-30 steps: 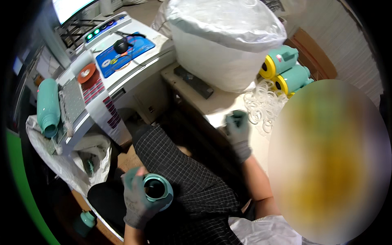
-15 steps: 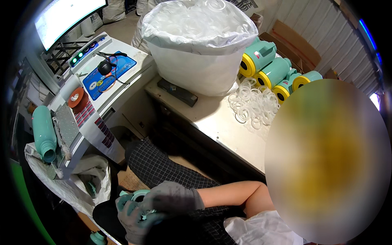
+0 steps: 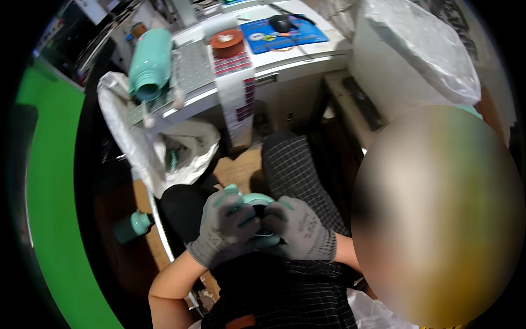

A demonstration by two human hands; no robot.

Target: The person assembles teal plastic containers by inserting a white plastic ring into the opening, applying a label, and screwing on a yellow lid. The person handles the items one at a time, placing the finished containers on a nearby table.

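Low in front of my body, over my lap, a round teal plastic part (image 3: 256, 198) with a dark opening sits between my two hands. My left hand (image 3: 226, 219), in a grey glove with teal showing at the fingers, curls around its left side. Wrapped against the opposite side is my right hand (image 3: 300, 226), gloved alike, with its bent fingers at the dark opening. The fingers cover much of the part, so its full shape is hidden. Whether something small is pinched at the opening, I cannot make out.
A teal bottle (image 3: 150, 60) lies on the bench above an open white bag (image 3: 123, 120). Nearby are a brown tape roll (image 3: 227, 46), a hanging label strip (image 3: 235, 104) and a blue mat (image 3: 255, 35). Another teal bottle (image 3: 131, 227) lies lower left. A large white sack (image 3: 394, 66) stands right.
The view has swung left, so the bench and bag appear farther right. My right hand has shifted from overlapping my left to the part's right side. Both still hold the teal part.
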